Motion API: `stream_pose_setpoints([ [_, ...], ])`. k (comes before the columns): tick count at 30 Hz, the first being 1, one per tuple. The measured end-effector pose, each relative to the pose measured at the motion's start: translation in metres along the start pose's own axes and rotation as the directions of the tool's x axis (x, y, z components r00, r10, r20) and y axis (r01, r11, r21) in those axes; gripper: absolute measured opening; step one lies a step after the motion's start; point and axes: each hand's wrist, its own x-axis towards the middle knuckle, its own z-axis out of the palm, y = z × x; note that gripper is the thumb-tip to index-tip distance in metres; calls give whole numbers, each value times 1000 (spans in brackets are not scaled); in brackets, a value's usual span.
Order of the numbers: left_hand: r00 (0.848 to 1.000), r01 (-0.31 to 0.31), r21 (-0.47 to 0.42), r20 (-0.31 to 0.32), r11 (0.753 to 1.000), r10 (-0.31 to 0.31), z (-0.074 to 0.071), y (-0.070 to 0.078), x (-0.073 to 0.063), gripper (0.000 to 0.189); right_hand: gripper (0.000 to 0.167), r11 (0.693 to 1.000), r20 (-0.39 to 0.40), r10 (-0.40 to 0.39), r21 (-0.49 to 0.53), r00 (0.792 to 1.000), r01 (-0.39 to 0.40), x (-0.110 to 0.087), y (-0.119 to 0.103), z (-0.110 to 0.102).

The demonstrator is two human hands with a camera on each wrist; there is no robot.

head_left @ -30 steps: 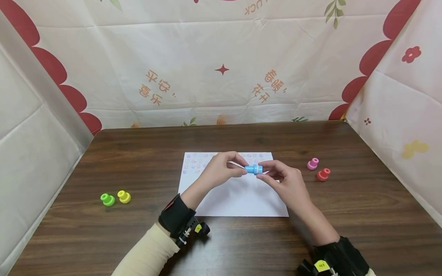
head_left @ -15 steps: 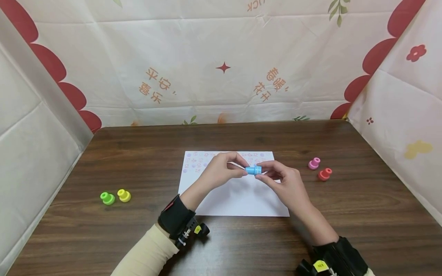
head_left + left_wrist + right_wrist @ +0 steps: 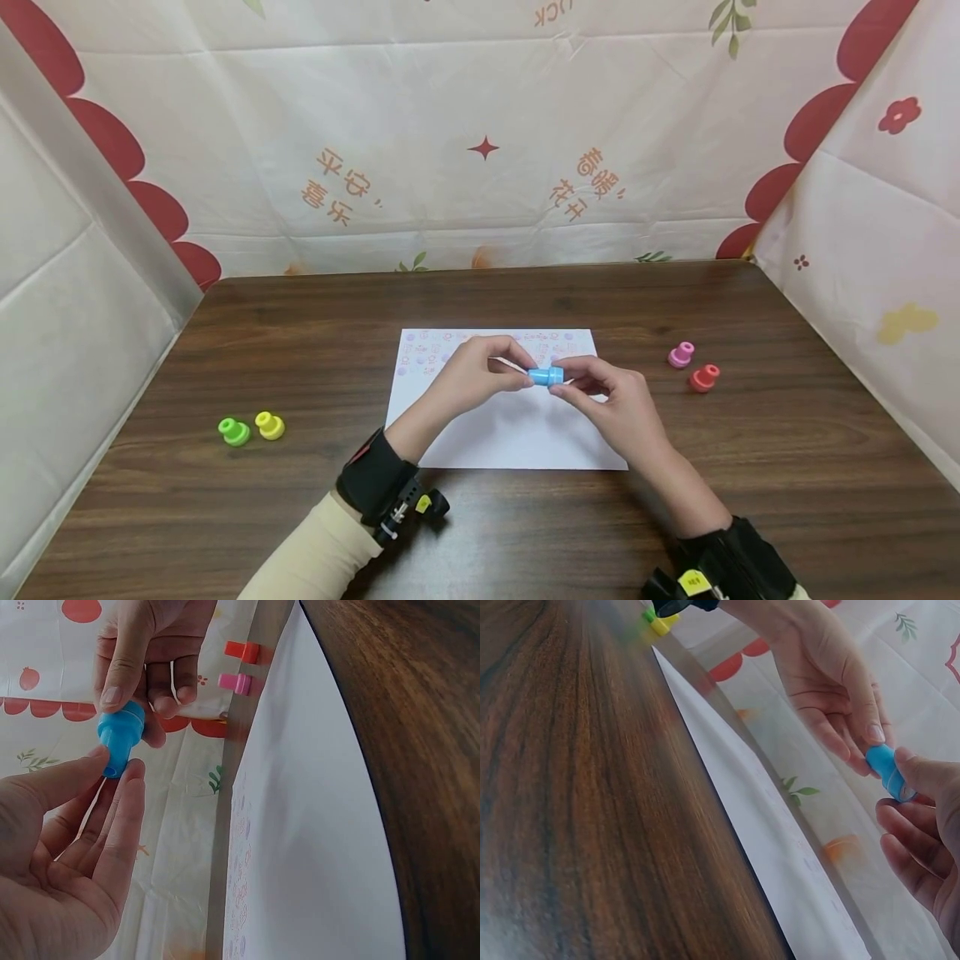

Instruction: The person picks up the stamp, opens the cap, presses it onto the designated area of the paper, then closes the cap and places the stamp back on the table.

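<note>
A small blue toy stamp (image 3: 546, 377) is held level above the paper, between both hands. My left hand (image 3: 480, 375) pinches its narrow handle end between thumb and fingers. At the wider capped end, my right hand (image 3: 611, 400) grips with thumb and fingertips. In the left wrist view the stamp (image 3: 120, 735) shows its hollow handle tip and a ridged wide end. The right wrist view has the same stamp (image 3: 891, 774) partly covered by the fingers. Below lies a white sheet of paper (image 3: 517, 437) with rows of small pink and purple prints along its far part.
To the left on the dark wooden table (image 3: 187, 517) stand a green stamp (image 3: 234, 432) and a yellow stamp (image 3: 269, 425). A pink stamp (image 3: 681, 355) and a red stamp (image 3: 704, 378) are at the right. A patterned cloth (image 3: 480, 100) hangs behind the table.
A pale band between the stamp's handle part and wide end has narrowed, the two parts now sitting close together. Both hands have shifted slightly left and nearer with it.
</note>
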Motion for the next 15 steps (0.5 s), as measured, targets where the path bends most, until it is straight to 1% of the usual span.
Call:
stream_pose_setpoints([
  [6, 1000, -21, 36, 0, 999, 21, 0, -1, -1, 11, 26, 1000, 13, 7, -4, 1000, -7, -2, 0, 2],
  [12, 1000, -17, 55, 5, 998, 17, 0, -2, -3, 10, 27, 1000, 33, 9, -15, 999, -8, -4, 1, 2],
  [15, 1000, -8, 61, 12, 998, 7, 0, -3, -5, 9, 29, 1000, 68, 13, -24, 998, -12, -5, 2, 1],
])
